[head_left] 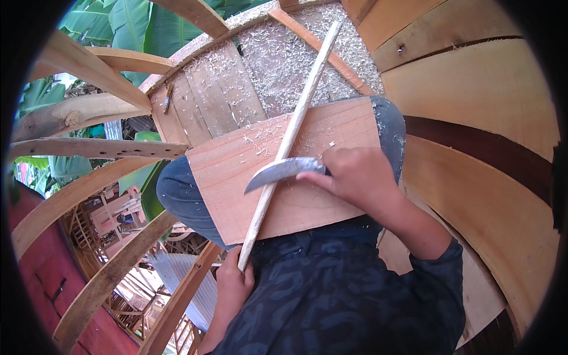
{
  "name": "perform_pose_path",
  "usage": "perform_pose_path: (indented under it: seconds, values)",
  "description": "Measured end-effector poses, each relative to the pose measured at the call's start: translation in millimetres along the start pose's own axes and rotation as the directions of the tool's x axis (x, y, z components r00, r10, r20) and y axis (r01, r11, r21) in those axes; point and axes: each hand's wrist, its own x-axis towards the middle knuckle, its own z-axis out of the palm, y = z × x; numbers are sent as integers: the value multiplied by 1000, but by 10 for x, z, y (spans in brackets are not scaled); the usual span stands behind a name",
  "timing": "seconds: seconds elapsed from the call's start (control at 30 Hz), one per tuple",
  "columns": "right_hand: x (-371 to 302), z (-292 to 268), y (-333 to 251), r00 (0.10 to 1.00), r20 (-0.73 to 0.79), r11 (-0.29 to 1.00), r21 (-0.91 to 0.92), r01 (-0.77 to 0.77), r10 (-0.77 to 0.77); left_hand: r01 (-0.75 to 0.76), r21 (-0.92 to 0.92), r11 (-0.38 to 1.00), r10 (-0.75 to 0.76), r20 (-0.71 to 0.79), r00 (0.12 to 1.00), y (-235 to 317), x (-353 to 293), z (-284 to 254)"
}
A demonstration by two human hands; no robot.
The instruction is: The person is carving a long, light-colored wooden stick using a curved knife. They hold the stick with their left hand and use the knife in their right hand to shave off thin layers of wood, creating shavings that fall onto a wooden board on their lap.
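My left hand [234, 281] is wrapped around the low end of a long, thin, pale wooden stick [289, 139], close to my belly. My right hand [358, 174] is closed tight on the handle of a curved, grey metal knife [275, 173]. The blade goes across the stick, but I can't tell if its edge is biting in.

The stick leans over a flat, pinkish-brown wooden board [228, 177] that sits on my legs in dark blue trousers [183, 189]. Its far end pokes out past the board.

I think a lot of the shaving is done. The stick looks bare and pale all along, and heaps of curly, whitish wood shavings [349, 53] lie about. Some bumps seem to be left, because its sides look a bit wavy, not smooth.

The board is thin, with straight edges and soft stripy lines. Past it, a flat, orange-brown wooden strip [302, 34] lies on the rough, greyish-brown floor planks [204, 97], with shavings all around it.
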Motion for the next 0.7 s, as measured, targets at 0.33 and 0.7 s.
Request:
perform_pose_path:
  seconds: [0.33,0.7]
  values:
    - [-275,-217,239,977,-39,977,-27,-209,208,90,-283,955,4,316,949,-90,66,-165]
    - [-407,46,-294,977,128,982,58,-179,170,149,-119,982,-105,315,943,-104,153,-37]
